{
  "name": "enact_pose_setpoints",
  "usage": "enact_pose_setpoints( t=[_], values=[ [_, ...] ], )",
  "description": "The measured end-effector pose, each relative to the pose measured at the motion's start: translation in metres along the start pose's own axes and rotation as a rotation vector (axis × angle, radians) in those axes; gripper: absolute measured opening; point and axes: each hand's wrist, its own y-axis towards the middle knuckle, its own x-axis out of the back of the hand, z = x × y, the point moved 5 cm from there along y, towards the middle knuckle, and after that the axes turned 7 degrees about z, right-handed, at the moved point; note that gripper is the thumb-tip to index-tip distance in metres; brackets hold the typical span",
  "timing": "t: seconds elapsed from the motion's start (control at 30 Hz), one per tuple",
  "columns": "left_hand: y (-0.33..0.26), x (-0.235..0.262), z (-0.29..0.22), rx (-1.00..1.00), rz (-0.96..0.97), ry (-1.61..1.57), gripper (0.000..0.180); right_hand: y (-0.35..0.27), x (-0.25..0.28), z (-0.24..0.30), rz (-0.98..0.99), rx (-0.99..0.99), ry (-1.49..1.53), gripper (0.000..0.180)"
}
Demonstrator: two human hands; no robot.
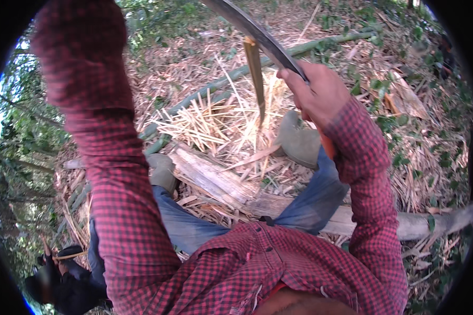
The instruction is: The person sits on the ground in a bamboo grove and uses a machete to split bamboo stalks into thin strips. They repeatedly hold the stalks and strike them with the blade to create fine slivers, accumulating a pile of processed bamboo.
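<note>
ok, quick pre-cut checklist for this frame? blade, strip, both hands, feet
1. Right hand gripping the blade: ok.
2. Blade edge meets the bamboo strip near its top: ok.
3. Left hand clear of the blade: cannot tell, the raised left sleeve runs out of view.
4. Shoes clear of the strip's lower tip: not ok, the right one sits close beside it.
5. Log steady underfoot: cannot tell.

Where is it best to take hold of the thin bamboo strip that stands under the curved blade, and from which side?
Probably at its lower half, coming from the person's left. The bamboo strip stands nearly upright, its top touching the curved blade, and the right hand holds the blade's handle on the right. The lower part is bare and farthest from the edge. The left hand is out of view.
</note>
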Motion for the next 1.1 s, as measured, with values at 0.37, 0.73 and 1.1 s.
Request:
enact_pose_setpoints(
  t=[0.37,0.73,1.1],
  values=[
    [-0.175,-0.175,0.051,0.755,0.312,-0.650,0.035,0.043,-0.099,-0.075,0.311,-0.280,-0.163,0.036],
    [-0.154,-0.136,-0.026,0.818,-0.027,-0.823,0.037,0.064,-0.085,-0.112,0.383,-0.270,0.060,0.046],
    [-0.103,-0.173,-0.026,0.834,0.025,-0.840,0.021,0.039,-0.052,-0.173,0.167,-0.398,-0.096,0.035]
  ],
)
